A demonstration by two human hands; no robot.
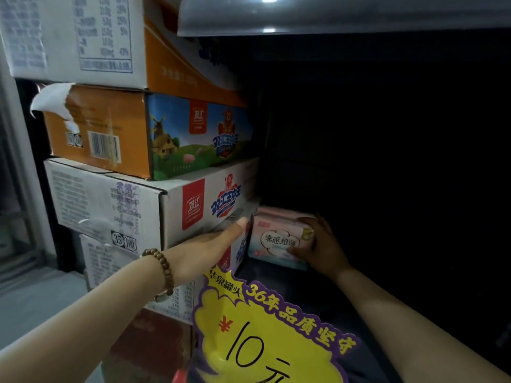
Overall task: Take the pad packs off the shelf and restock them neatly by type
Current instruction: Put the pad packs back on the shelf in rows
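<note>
Two hands reach into a dark shelf (318, 294). The right hand (322, 244) curls round the right end of a pink pad pack (279, 239), which stands at the shelf's left side just beside stacked cartons (177, 214). The left hand (218, 241), fingers straight, lies between pack and cartons; whether it touches the pack is unclear

Stacked cartons (171, 145) beside a yellow price sign (265, 341).

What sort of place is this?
Probably a small shop or its stockroom: a yellow price sign in front, printed cartons stacked at the left, and a pad pack on a dark shelf.
</note>
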